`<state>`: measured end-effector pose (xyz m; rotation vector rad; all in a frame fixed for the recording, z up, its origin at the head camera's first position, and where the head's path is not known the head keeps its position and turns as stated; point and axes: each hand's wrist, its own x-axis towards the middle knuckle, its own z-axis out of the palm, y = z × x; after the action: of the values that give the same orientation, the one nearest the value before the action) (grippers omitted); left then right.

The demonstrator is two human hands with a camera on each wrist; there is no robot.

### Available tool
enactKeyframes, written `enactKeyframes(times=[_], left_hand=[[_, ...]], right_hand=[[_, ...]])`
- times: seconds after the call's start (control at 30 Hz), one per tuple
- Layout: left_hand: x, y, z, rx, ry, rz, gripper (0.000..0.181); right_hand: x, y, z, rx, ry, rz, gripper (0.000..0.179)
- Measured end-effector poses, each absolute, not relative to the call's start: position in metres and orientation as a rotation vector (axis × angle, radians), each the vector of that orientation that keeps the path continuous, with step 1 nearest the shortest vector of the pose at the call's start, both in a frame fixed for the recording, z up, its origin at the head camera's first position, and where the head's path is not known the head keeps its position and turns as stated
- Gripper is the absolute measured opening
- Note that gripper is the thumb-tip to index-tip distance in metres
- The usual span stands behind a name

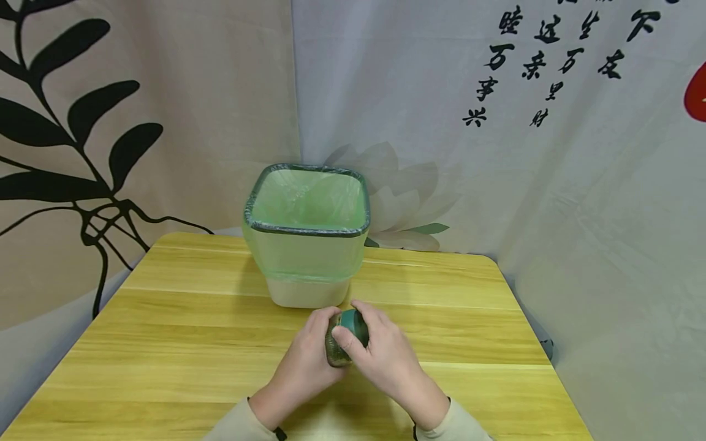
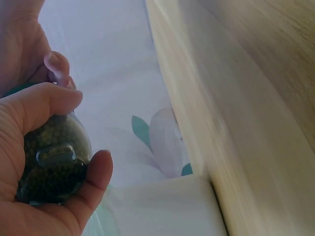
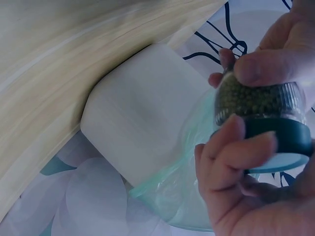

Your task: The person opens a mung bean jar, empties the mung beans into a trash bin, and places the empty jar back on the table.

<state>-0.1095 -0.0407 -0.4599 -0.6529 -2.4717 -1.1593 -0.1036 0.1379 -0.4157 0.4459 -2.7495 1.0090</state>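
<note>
Glass jar with green lid in two-handed grip, in front of lined bin

Nearest the viewer, two pale sleeves (image 1: 237,424) are entering from below; the lower edge of the head view is cutting them off. Black bits at both cuffs are showing only partly, and their nature cannot be told.

The left hand (image 1: 310,355) is grasping the lower body of a clear ribbed glass jar (image 1: 337,354), its fingers and thumb curling round the glass. The right hand (image 1: 388,354) is clasping the jar's dark green lid (image 1: 350,319), its thumb lying across the near side in the head view. The hands are covering much of the jar between them. Small dark green grains (image 3: 261,101) are showing through the glass; their exact kind is hard to confirm. The jar is being held clear of the wood-grain table (image 1: 182,349), its base facing the left wrist camera.

Just beyond the jar, a white bin (image 1: 309,295) is standing on the table. A translucent green bag (image 1: 306,260) is lining it and hanging over the rim, veiling the upper walls. The bin's floor is not showing.

Farthest back, a fabric backdrop (image 1: 220,122) is hanging behind the table, bearing black leaves (image 1: 68,49), a faint lotus (image 1: 402,196) and black characters (image 1: 533,64). The picture edges are cutting off some leaves, the topmost characters and a red shape (image 1: 698,95) at far right.
</note>
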Motion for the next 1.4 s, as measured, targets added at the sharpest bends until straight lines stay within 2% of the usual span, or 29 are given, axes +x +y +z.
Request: enactKeyframes(times=[0.17,0.4,1.4], left_hand=[[-0.1111,-0.0432,-0.4601,-0.636,-2.524,-1.28,0.084],[-0.1132,-0.0455,-0.4611,-0.544,-2.597,-1.404,0.088],[-0.1128,-0.0445,-0.4657,-0.429,-2.627,-1.543,0.088]], right_hand=[[-0.1029,0.1382,-0.4144,0.454,-2.762,1.037,0.062],[-0.1042,0.1426,-0.4131,0.526,-2.69,0.989,0.056],[-0.1033,0.1398,-0.4116,0.531,-2.676,0.969,0.057]])
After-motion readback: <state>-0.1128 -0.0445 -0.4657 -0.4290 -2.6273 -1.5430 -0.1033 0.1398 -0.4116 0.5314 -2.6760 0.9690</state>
